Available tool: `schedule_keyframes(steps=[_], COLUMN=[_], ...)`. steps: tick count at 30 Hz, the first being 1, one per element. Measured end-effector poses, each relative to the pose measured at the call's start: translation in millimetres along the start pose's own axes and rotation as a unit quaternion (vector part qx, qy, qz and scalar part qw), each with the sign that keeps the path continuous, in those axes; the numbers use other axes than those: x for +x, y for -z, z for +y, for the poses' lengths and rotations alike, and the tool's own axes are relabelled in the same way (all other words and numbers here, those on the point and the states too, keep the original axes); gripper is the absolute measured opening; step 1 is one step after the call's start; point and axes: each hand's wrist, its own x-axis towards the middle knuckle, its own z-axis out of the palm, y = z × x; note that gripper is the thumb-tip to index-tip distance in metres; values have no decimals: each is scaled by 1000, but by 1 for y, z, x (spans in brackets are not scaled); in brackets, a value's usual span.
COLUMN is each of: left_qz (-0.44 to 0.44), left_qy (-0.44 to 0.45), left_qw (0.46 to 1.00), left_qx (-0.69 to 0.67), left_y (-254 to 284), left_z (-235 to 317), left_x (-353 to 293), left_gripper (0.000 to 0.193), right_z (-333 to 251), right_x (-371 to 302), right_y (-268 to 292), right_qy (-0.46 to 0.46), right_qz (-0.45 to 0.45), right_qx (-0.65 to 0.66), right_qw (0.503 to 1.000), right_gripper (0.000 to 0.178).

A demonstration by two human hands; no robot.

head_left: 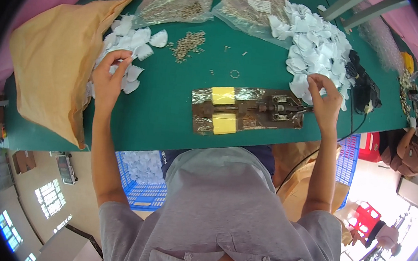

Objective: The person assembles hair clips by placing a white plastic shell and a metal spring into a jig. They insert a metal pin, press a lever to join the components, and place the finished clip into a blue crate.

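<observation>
Left hand (107, 74) curls to a near-pinch at the left white pile (138, 37), right hand (327, 102) likewise at the right white pile (317, 46); whether either grips a piece, I cannot tell. Looks like picking; the toggle clamp (281, 108) sits untouched between. Next calls for separating single pieces cleanly.

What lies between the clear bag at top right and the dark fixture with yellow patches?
In the head view, a small ring and a few tiny loose pieces lie there.
</observation>
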Motion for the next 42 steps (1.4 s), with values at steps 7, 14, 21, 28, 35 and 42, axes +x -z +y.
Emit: schedule_keyframes(steps=[7, 14, 21, 28, 35, 42], left_qz=[-85, -117, -173, -152, -193, -255], left_qy=[49, 71, 142, -54, -189, -257], left_qw=[972, 943, 881, 970, 961, 847], left_qx=[-212, -302, -417, -184, 56, 390], left_y=[-44, -51, -58, -70, -108, -118], left_z=[60, 59, 65, 119, 135, 168], left_x=[-3, -10, -20, -97, -125, -99], left_gripper=[13, 15, 20, 33, 20, 16], right_z=[19, 19, -84, -92, -93, -121], right_x=[54, 63, 16, 6, 11, 9], right_y=[-14, -17, -34, -68, -72, -73], right_qy=[250, 277, 139, 146, 133, 333], right_qz=[-120, -74, -96, -177, -307, -286], right_qx=[-292, -317, 37, 168, 188, -88], right_qw=[915, 904, 985, 959, 923, 894], right_gripper=[34, 22, 30, 27, 18, 21])
